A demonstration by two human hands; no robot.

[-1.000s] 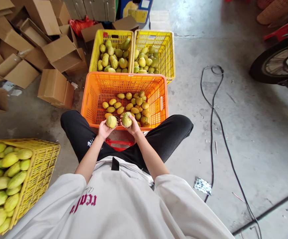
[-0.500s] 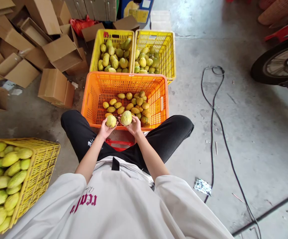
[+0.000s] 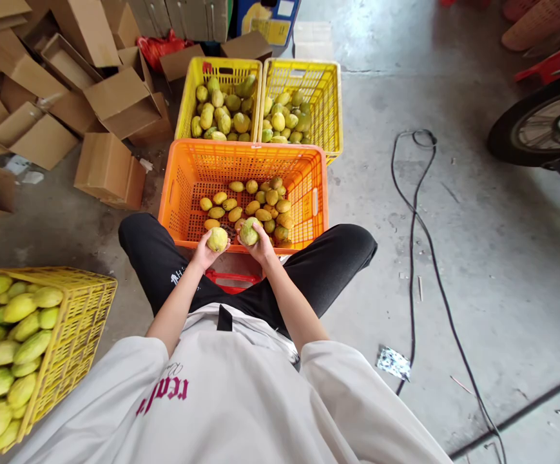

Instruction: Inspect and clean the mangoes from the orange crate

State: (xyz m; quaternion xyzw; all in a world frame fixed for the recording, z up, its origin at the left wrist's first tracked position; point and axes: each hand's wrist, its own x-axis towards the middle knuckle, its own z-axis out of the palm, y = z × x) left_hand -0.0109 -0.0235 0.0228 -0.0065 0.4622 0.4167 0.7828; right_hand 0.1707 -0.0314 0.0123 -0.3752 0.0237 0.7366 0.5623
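Observation:
My left hand (image 3: 205,252) is closed around a pale yellow-green fruit (image 3: 217,240), smooth and rounded from this angle. In my right hand (image 3: 261,247) sits a second, greener fruit (image 3: 249,231), with the fingers curled round its side. Both are held a little apart, above the near rim of an orange plastic crate (image 3: 173,212) between my knees. Several smaller yellow-orange oval fruits (image 3: 263,214) lie on that crate's floor, mostly toward its right side. Whether these are mangoes, papayas or another kind, I cannot tell.
Two yellow crates (image 3: 183,96) (image 3: 335,96) with green-yellow fruit stand behind the orange one. Another yellow crate (image 3: 79,322), heaped with fruit, leans at left. Cardboard boxes (image 3: 120,103) pile up at back left. A black cable (image 3: 434,251) and motorbike wheel (image 3: 526,122) are at right.
My right hand has moved slightly right and turned its fruit, widening the gap between the two fruits. My left hand's fruit has shifted slightly; the crates stay put.

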